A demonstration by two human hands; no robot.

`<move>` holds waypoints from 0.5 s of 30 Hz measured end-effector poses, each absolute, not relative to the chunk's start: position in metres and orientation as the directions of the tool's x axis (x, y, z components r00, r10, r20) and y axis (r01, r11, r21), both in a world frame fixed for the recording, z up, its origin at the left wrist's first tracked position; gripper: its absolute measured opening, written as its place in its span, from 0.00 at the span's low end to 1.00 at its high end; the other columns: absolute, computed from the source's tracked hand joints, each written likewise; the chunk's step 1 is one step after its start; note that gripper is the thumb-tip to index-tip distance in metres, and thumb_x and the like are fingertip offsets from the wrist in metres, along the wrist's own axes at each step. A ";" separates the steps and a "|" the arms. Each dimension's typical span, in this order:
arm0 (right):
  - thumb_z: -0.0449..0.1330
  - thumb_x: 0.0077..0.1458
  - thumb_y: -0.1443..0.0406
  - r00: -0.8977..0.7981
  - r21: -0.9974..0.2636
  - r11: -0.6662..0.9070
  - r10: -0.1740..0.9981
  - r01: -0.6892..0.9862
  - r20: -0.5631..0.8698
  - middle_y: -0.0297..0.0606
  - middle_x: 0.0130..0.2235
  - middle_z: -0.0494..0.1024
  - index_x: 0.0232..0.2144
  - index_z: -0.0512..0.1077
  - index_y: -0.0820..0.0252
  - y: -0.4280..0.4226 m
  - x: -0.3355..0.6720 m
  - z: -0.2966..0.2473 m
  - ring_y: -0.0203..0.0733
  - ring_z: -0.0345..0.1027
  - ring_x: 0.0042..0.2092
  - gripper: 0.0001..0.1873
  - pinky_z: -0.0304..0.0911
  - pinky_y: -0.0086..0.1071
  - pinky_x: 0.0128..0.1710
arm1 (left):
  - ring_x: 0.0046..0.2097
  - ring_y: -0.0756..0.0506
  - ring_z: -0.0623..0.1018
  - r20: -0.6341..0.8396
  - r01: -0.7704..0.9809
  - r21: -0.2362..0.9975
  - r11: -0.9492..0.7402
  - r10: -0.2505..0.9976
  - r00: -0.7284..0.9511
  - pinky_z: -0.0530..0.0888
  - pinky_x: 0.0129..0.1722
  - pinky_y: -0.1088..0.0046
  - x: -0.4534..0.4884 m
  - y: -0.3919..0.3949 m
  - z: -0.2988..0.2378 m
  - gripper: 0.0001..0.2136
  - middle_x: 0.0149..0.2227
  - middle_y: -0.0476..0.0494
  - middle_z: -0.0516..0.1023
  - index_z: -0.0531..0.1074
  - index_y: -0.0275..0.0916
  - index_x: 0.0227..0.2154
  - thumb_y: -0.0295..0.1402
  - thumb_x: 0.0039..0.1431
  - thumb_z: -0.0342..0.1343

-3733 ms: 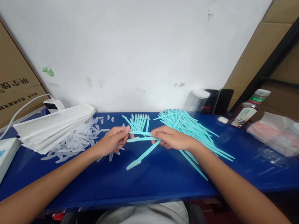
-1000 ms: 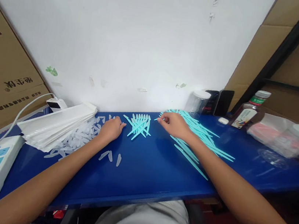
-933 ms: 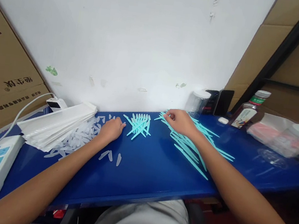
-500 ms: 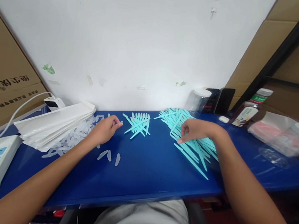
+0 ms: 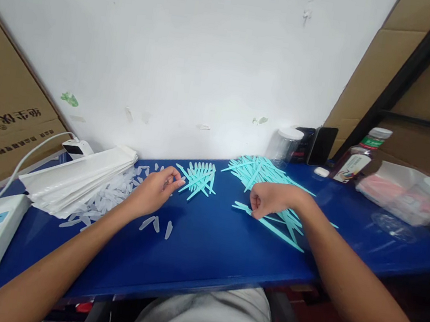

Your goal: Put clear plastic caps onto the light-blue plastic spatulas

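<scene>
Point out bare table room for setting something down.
Bare: the front strip of the blue table, between the three loose clear caps and the right hand. Crowded: teal sticks under that hand, cap pile and white sleeves by the left hand.

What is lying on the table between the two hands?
A small bunch of teal sticks lies between the left hand and right hand, seen in the head view.

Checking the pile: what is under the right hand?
Teal sticks lie under the right hand on the blue table; its curled fingers hide whether it grips any.
</scene>
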State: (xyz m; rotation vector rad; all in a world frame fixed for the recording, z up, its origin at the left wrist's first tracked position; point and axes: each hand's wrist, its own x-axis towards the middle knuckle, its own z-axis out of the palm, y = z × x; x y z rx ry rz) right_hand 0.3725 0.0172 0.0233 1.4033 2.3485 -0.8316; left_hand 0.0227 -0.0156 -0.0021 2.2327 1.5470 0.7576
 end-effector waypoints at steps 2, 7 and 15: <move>0.66 0.45 0.62 -0.507 -0.341 0.378 0.697 0.860 -0.507 0.31 0.22 0.66 0.23 0.72 0.60 0.015 0.368 0.021 0.35 0.54 0.25 0.08 0.48 0.33 0.25 | 0.27 0.48 0.67 0.232 0.761 0.535 -0.367 0.930 0.286 0.61 0.30 0.71 0.023 -0.016 -0.002 0.15 0.26 0.55 0.66 0.69 0.42 0.40 0.49 0.71 0.49; 0.65 0.47 0.63 -0.547 -0.345 0.428 0.711 0.836 -0.442 0.29 0.22 0.63 0.22 0.66 0.58 0.013 0.361 0.016 0.35 0.52 0.26 0.11 0.45 0.33 0.26 | 0.27 0.48 0.67 0.234 0.757 0.531 -0.381 0.924 0.301 0.62 0.31 0.71 0.022 -0.016 -0.003 0.14 0.26 0.54 0.67 0.68 0.42 0.40 0.48 0.71 0.49; 0.63 0.51 0.66 -0.596 -0.420 0.458 0.746 0.784 -0.297 0.31 0.27 0.68 0.29 0.67 0.58 0.012 0.353 0.011 0.36 0.53 0.28 0.06 0.47 0.32 0.29 | 0.26 0.48 0.65 0.242 0.747 0.536 -0.394 0.919 0.312 0.60 0.30 0.72 0.024 -0.018 -0.004 0.13 0.24 0.55 0.64 0.70 0.42 0.39 0.46 0.71 0.49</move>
